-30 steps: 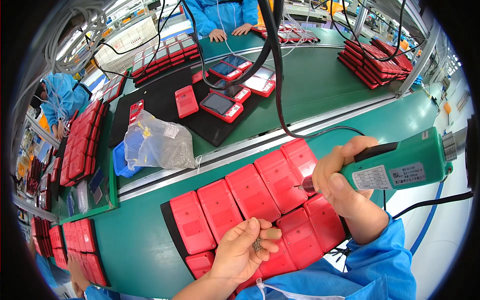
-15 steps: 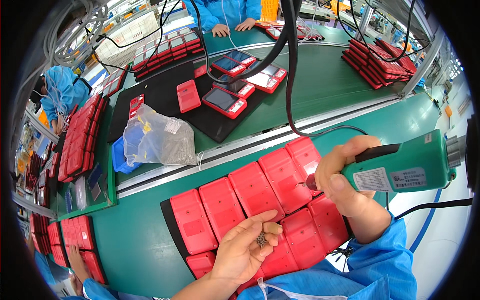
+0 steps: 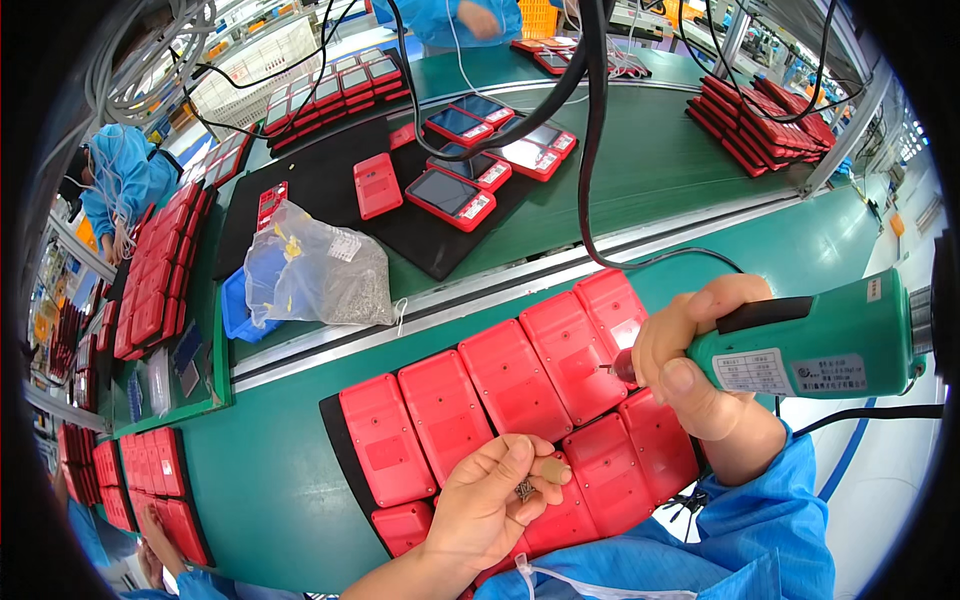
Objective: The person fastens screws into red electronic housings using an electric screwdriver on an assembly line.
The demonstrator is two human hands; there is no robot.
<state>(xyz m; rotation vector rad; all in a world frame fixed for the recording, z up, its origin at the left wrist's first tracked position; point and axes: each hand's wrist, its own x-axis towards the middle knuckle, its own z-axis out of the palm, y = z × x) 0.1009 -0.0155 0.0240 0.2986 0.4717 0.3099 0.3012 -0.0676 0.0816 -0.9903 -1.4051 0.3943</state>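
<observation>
Several red device housings (image 3: 500,375) lie back side up in two rows on a black mat (image 3: 345,450). Above the near row, my left hand (image 3: 497,500) is curled around a small heap of screws (image 3: 524,489), thumb and forefinger close together. My right hand (image 3: 700,350) grips a green electric screwdriver (image 3: 810,345), lying nearly level and pointing left. Its bit (image 3: 606,368) is over the far row's right-hand housings; whether it touches one I cannot tell. A black cable (image 3: 870,410) passes behind my right forearm.
Beyond the metal rail stand a bag of screws (image 3: 340,280), a blue bin (image 3: 238,308) and red handheld devices (image 3: 450,197). Red stacks rise at left (image 3: 160,270) and far right (image 3: 755,130). Black cables (image 3: 590,150) hang overhead. Co-workers' hands show at far and lower left.
My left forefinger and thumb have drawn closer together over the screws. The screwdriver's rear end has dipped slightly. Across the table, a co-worker's hand has lifted off the surface.
</observation>
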